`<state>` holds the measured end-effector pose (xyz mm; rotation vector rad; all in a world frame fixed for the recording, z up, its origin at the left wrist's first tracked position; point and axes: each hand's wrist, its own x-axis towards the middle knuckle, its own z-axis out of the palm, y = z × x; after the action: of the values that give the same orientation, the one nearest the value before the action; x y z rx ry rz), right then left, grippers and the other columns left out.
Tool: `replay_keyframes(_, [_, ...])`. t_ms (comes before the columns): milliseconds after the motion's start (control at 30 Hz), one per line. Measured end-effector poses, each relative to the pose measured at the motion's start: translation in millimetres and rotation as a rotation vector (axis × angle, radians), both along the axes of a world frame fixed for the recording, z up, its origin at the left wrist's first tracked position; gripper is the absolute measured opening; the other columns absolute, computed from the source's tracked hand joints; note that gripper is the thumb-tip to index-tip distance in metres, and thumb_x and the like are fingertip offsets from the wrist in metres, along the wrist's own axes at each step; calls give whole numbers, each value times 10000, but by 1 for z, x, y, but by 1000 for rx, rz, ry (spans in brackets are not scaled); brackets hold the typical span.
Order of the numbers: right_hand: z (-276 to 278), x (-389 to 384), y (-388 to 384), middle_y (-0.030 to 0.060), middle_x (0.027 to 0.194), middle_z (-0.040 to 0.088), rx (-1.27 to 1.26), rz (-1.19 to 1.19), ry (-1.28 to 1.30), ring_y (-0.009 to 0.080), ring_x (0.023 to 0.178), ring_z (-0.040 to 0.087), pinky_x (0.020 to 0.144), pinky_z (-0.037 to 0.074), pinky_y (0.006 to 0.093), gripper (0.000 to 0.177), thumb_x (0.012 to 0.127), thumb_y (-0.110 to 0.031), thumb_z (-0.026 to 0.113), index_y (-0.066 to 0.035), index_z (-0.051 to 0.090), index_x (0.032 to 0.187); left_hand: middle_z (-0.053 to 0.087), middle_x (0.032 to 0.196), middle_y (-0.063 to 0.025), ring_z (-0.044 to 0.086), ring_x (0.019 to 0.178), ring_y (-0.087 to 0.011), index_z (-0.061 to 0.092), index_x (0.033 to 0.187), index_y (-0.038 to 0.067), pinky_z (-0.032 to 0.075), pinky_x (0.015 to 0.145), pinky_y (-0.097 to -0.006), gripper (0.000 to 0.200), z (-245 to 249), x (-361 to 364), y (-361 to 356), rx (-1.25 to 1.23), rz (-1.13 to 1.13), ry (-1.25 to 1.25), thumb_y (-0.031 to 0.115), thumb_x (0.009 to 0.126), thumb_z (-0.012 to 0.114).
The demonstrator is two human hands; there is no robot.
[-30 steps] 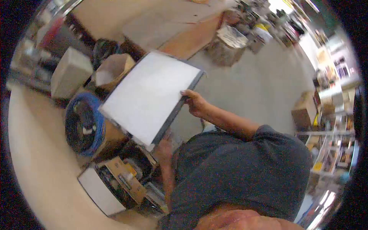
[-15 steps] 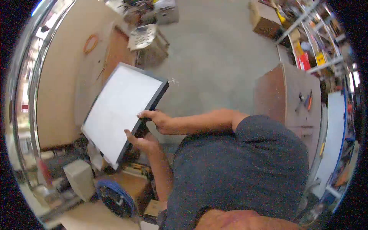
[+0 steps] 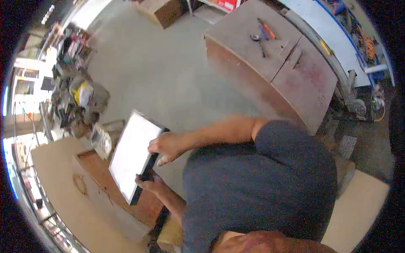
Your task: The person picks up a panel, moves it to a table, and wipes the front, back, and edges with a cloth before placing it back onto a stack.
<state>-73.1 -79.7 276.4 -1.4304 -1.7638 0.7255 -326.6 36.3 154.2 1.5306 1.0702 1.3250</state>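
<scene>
A flat panel [image 3: 133,154] with a bright white face and a thick black edge is held tilted, left of my body. My right hand [image 3: 168,146] is at its upper right edge, with bent fingers lapping onto the white face. Lower on the same edge, my left hand [image 3: 149,183] grips the panel, its fingertips at the corner of the white face. The undersides of both grips are partly hidden by the panel.
A brown cabinet [image 3: 253,50] with hand tools on top stands at the upper right. A cardboard box [image 3: 162,12] lies at the top. Piled items [image 3: 80,95] and a large tan board [image 3: 59,164] are at the left. Shelving [image 3: 211,12] is partly visible beyond.
The view has turned, bringing the cabinet nearer the centre. The panel appears lower and more steeply angled. My right hand has changed from thumb on the face to bent fingers over it.
</scene>
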Motion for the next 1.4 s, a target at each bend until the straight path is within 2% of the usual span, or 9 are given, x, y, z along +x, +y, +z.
replay_keyframes(33, [15, 24, -7, 159, 1077, 588, 50, -89, -19, 344, 931, 599, 771, 494, 421, 505, 683, -335, 735, -21, 581, 1049, 587, 968, -131, 581, 877, -286, 538, 975, 11, 489, 772, -365, 384, -6, 2, 9, 256, -71, 164, 326, 758, 566])
replay_keyframes(100, [26, 36, -15, 159, 1221, 507, 45, -242, -35, 356, 1004, 579, 847, 489, 428, 606, 684, -343, 749, -4, 537, 1139, 551, 1001, -142, 568, 850, -282, 491, 1083, 39, 500, 759, -369, 401, 46, 51, 0, -697, -277, -664, 243, 795, 682])
replay_keyframes(267, [18, 101, 8, 225, 1382, 336, -51, -391, -204, 390, 1064, 561, 869, 495, 436, 775, 749, -545, 651, -9, 453, 1273, 515, 771, -19, 523, 709, -159, 509, 775, 97, 432, 617, -312, 138, 87, 182, 28, -841, -180, -404, 224, 773, 564])
replay_keyframes(500, [-6, 99, 58, 203, 1388, 338, 81, -465, -313, 378, 1059, 557, 874, 496, 445, 712, 854, -551, 525, -23, 405, 1317, 505, 781, -21, 525, 688, -162, 504, 825, 62, 436, 609, -313, 152, 49, 223, 75, -785, -452, -572, 201, 799, 561])
replay_keyframes(600, [-17, 148, 57, 210, 1407, 345, -71, -867, -546, 376, 1158, 506, 973, 423, 437, 738, 846, -546, 550, -18, 389, 1335, 498, 805, -28, 514, 710, -165, 484, 834, 62, 433, 631, -330, 171, 75, 240, 76, -658, -397, -544, 208, 795, 564])
replay_keyframes(733, [-1, 239, 20, 203, 1334, 464, -142, -1331, -367, 354, 1150, 520, 968, 409, 418, 776, 825, -595, 555, -35, 403, 1341, 490, 845, -46, 514, 777, -186, 483, 872, 52, 442, 691, -342, 217, 87, 251, 102, -691, -390, -581, 236, 778, 549])
replay_keyframes(933, [-82, 303, -12, 142, 1280, 526, -275, -1056, 549, 297, 1102, 533, 936, 409, 387, 666, 829, -523, 605, -78, 473, 1306, 518, 894, -68, 543, 843, -229, 499, 921, 57, 462, 751, -364, 247, 130, 279, 133, -699, -483, -745, 261, 783, 504])
replay_keyframes(1167, [-55, 302, 14, 54, 1065, 571, 494, -1228, 998, 220, 969, 520, 869, 404, 359, 456, 836, -488, 616, -129, 574, 1114, 547, 936, -72, 564, 864, -230, 506, 971, 56, 486, 751, -369, 275, 182, 351, 147, -626, -574, -650, 276, 807, 524])
replay_keyframes(1400, [-13, 380, 34, 131, 1102, 568, 445, -1301, 1442, 273, 987, 537, 883, 430, 405, 580, 853, -566, 547, -55, 545, 1126, 511, 741, -25, 510, 573, -160, 448, 882, 81, 428, 471, -304, 234, 149, 447, 122, -591, -542, -357, 152, 778, 646])
